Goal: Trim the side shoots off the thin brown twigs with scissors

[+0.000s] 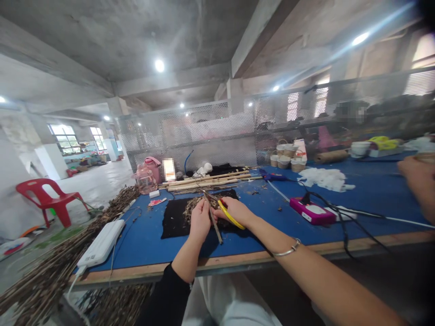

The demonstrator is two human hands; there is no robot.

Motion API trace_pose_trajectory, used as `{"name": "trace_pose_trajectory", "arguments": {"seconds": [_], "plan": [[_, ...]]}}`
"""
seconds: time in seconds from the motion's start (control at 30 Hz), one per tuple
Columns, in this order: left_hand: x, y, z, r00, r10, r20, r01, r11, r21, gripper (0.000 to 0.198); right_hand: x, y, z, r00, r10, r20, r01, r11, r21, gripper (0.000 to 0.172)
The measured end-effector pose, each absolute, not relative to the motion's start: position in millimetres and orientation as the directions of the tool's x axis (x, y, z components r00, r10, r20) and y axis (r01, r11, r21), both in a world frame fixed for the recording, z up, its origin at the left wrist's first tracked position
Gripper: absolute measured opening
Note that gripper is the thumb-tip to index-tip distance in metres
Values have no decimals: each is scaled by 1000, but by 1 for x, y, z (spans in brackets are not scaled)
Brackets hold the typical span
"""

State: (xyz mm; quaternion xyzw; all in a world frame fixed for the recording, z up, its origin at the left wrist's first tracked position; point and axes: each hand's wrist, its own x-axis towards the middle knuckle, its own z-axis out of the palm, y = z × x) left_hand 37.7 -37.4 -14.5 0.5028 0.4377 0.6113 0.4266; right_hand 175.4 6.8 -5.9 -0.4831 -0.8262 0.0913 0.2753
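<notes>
My left hand (pixel 200 221) pinches a thin brown twig (pixel 217 232) that slants down toward the table's front edge. In my right hand (pixel 238 211) is a pair of yellow-handled scissors (pixel 224 209), its blades pointing up and left beside the twig's upper end. Whether the blades touch the twig I cannot tell. Under both hands lies a black cloth (pixel 171 222), with a heap of dry plant bits (pixel 189 209) on it, partly hidden by my fingers.
The blue table (pixel 146 246) holds a white power strip (pixel 102 243), long sticks (pixel 204 183), a glue gun (pixel 273 175), white fluff (pixel 324 179), small cups (pixel 283 162) and a magenta box (pixel 311 211) with cables. Brown stalks (pixel 64 258) line the left edge. Another person's hand (pixel 419 181) is at right.
</notes>
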Motion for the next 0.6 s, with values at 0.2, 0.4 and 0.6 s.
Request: {"name": "trace_pose_trajectory", "arguments": {"seconds": [0.2,0.4,0.6], "plan": [[35,-35,-20,-135,925,356,93,-346,934,31,175,8,-8,-411,842,348,741,531,-411,41],[36,-35,-19,-150,918,368,188,-339,922,25,174,10,-9,-415,841,348,752,532,-389,42],[35,-35,-20,-128,934,332,119,-318,941,30,174,3,-2,-461,834,303,706,551,-444,39]]}}
